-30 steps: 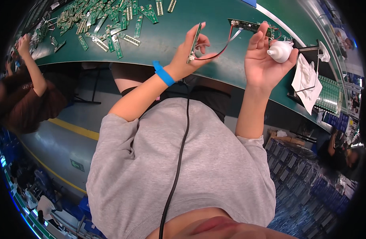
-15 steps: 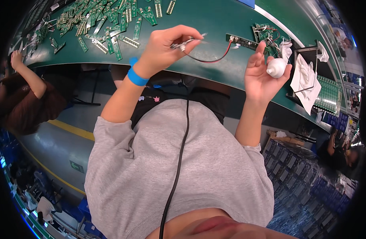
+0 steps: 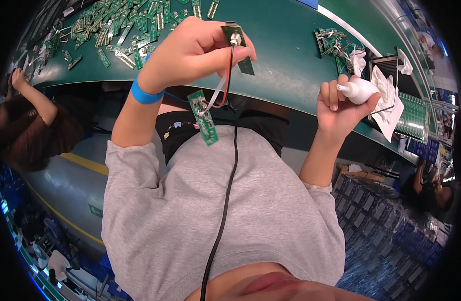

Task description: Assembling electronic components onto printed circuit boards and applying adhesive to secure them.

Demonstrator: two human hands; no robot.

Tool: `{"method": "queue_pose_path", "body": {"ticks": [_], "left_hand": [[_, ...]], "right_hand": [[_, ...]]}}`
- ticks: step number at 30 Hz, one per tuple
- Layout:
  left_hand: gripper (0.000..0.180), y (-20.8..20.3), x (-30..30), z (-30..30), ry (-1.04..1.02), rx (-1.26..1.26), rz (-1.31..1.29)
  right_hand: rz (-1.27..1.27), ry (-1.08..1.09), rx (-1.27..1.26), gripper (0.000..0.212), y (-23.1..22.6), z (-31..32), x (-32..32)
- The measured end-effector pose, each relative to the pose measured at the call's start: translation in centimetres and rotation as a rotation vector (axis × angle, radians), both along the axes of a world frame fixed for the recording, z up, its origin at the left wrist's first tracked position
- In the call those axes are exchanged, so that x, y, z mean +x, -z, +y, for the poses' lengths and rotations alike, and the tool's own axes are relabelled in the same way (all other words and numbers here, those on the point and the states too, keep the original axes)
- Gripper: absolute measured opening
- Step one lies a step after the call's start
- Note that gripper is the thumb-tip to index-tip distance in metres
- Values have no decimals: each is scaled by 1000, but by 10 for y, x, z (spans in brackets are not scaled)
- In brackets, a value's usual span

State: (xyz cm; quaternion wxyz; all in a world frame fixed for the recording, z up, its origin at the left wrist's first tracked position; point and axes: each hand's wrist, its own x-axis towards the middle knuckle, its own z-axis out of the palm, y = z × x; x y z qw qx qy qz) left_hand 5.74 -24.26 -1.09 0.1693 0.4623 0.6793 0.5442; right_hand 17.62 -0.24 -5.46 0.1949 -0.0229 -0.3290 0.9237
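Observation:
Between the thumb and fingers of my left hand point(image 3: 190, 52) is a narrow green circuit board point(image 3: 246, 65) with a white connector on it. Red, black and white wires point(image 3: 224, 88) run down from it to a second green circuit board point(image 3: 204, 120), which dangles in front of the table edge. My right hand point(image 3: 336, 108) is closed around a small white squeeze bottle point(image 3: 360, 91), its nozzle pointing left. A blue band point(image 3: 146, 93) circles my left wrist.
Many loose circuit boards point(image 3: 122, 32) lie heaped at the far left of the green table point(image 3: 285, 55). Wired boards point(image 3: 336, 47), a black rack point(image 3: 388, 67) with white tissue point(image 3: 386, 100) and a larger board panel point(image 3: 414, 118) occupy the right. Another person's arm point(image 3: 37, 98) is at left.
My left hand has moved nearer and turned, lifting the wired board off the table so it hangs. My right hand has tilted the bottle, its nozzle now to the left, with fingers curled around it.

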Motion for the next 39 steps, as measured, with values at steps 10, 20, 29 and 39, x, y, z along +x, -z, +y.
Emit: {"method": "queue_pose_path", "body": {"ticks": [10, 20, 29, 39], "left_hand": [[13, 7, 1, 7, -157, 148, 46], [12, 3, 1, 8, 105, 109, -185], [16, 6, 6, 12, 188, 157, -267], [14, 18, 11, 20, 140, 118, -357]], "right_hand": [[101, 224, 411, 53, -7, -23, -8], [188, 152, 629, 50, -16, -28, -16], [204, 177, 769, 45, -11, -34, -8], [186, 202, 824, 40, -5, -46, -4]]}}
